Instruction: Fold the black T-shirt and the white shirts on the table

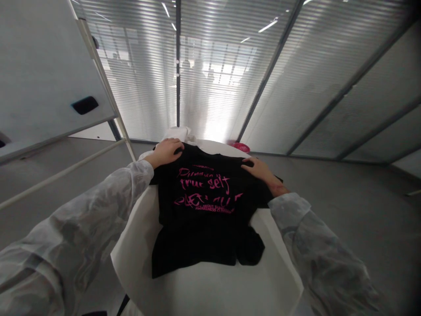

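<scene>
A black T-shirt (204, 237) with pink lettering lies spread on a white surface (210, 289), neck end away from me. Its lower right edge is bunched and folded. At the left shoulder, my left hand (167, 152) has its fingers curled onto the fabric, closed on it. On the opposite shoulder my right hand (258, 169) also grips the cloth, thumb and fingers bent around a bit of it. The fingertips of both hands are partly lost against the dark fabric.
White cloth (177, 133) is heaped at the far end of the surface. Behind it shows a pink-red basket-like item (241, 147). A whiteboard (42, 66) on a frame stands at left, bearing a dark eraser-like block (84, 105). Glass partitions with blinds (213, 74) close off the far side.
</scene>
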The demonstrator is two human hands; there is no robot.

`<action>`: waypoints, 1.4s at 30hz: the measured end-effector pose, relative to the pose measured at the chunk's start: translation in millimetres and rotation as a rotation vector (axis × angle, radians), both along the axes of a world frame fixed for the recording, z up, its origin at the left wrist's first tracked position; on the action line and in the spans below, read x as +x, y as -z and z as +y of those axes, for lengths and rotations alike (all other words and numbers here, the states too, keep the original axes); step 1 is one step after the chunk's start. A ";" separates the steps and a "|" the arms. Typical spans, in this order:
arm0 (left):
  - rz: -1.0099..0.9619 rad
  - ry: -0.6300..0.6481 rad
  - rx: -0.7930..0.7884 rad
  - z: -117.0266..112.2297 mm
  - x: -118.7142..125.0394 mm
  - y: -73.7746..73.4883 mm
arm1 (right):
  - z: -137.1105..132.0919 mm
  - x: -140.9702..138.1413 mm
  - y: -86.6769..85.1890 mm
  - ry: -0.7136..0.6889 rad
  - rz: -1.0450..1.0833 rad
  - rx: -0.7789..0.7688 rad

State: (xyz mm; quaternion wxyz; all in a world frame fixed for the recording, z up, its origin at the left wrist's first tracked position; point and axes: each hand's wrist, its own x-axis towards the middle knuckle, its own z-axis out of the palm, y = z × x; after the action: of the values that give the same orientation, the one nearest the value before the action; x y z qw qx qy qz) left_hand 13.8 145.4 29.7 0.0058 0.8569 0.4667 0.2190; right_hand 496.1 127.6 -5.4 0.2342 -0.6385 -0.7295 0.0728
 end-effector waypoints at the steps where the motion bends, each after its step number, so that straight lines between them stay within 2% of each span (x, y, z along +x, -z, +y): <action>1: 0.051 0.082 -0.037 -2.9 -1.1 4.4 | -9.4 -7.9 -3.9 -0.085 0.020 -0.020; 3: 0.138 0.185 -0.091 -9.0 -2.3 14.7 | -30.9 -24.2 -12.3 -0.285 0.067 -0.069; 6: 0.199 0.184 -0.120 -21.5 0.9 26.8 | -69.0 -46.4 -27.0 -0.484 0.125 -0.094; 9: 0.163 0.209 -0.086 -43.5 12.9 25.9 | -109.0 -64.8 -41.6 -0.569 0.150 -0.035; 12: 0.092 0.375 -0.095 -75.6 31.0 17.6 | -144.5 -81.5 -46.7 -0.612 0.076 0.065; 14: 0.064 0.542 -0.149 -97.9 42.0 16.2 | -164.1 -92.2 -40.4 -0.676 -0.030 0.063; 16: 0.055 0.678 -0.198 -116.5 49.4 21.4 | -180.2 -101.2 -27.0 -0.750 -0.141 0.007; 18: 0.056 0.745 -0.232 -129.3 52.4 31.2 | -192.5 -107.3 -10.9 -0.761 -0.226 -0.051; 20: 0.061 0.757 -0.253 -136.4 52.2 41.6 | -201.2 -110.8 2.0 -0.738 -0.272 -0.086; 23: 0.075 0.768 -0.299 -140.8 49.9 50.1 | -209.5 -114.9 7.4 -0.749 -0.263 -0.118; 28: 0.003 0.841 -0.498 -145.5 48.5 42.3 | -221.7 -125.5 -10.9 -0.770 -0.128 -0.233; 33: -0.088 0.939 -0.847 -153.2 46.8 28.7 | -234.9 -129.6 -34.7 -0.855 -0.003 -0.509; 36: -0.081 0.908 -0.980 -153.1 47.4 20.3 | -228.5 -127.1 -50.4 -0.919 0.096 -0.708; 37: -0.089 0.878 -0.959 -150.8 48.4 17.2 | -221.4 -125.2 -54.6 -0.926 0.142 -0.753; 39: -0.087 0.781 -0.756 -141.5 51.2 11.5 | -198.7 -118.5 -58.8 -0.904 0.213 -0.747; 42: 0.010 0.512 -0.260 -115.5 53.4 5.1 | -145.5 -98.5 -50.3 -0.718 0.165 -0.411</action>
State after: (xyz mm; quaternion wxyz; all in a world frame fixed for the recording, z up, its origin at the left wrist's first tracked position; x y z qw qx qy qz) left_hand 67.2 29.9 24.6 0.1686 0.9400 0.2592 0.1446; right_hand 397.6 -17.9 45.0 0.1190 -0.3690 -0.8549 0.3447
